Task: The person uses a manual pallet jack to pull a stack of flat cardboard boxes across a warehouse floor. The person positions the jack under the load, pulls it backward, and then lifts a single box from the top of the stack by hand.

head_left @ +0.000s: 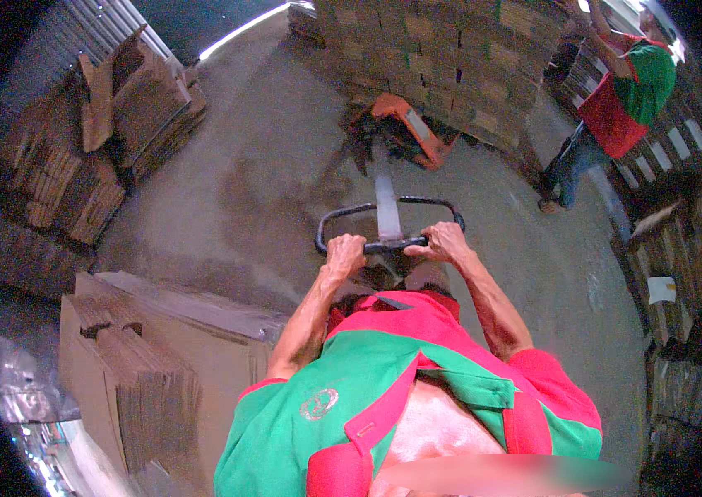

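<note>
Left hand [344,251] and right hand [445,241] both clenched round pallet jack handle [387,243]. Orange jack body [408,126] ahead of hands, forks under stacked cardboard load [450,58]. Load looked engaged; hauling apparently remained.

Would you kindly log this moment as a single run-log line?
left hand: gripping pallet jack handle | right hand: gripping same handle | load: stacked cardboard pallet | nearby: co-worker at right
</note>
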Action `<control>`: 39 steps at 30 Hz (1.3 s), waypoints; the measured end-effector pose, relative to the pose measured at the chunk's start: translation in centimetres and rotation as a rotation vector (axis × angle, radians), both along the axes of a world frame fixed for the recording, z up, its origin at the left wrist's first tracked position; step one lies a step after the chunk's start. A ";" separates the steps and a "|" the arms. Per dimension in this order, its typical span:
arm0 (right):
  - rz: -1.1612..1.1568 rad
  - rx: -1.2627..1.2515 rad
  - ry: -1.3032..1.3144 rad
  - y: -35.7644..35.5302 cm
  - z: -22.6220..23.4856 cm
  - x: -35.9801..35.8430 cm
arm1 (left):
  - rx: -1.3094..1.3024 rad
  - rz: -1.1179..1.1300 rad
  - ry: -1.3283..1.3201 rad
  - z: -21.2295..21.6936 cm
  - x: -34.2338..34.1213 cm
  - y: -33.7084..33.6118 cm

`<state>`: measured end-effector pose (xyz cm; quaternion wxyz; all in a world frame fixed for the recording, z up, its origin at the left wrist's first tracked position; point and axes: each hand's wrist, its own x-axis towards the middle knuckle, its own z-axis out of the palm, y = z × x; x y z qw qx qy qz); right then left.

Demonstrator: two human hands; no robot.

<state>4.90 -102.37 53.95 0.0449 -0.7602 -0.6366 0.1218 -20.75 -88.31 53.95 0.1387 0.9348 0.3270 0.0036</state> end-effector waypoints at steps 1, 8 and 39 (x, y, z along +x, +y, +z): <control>-0.006 -0.041 -0.056 0.0 0.6 -0.3 | 0.000 -0.005 -0.009 0.5 -0.5 0.0; 0.140 0.142 0.031 -2.1 3.7 -2.6 | -0.027 -0.003 0.040 2.4 -3.0 -2.7; 0.461 -0.245 0.151 7.9 10.6 19.3 | -0.273 0.208 0.258 7.5 15.0 -1.4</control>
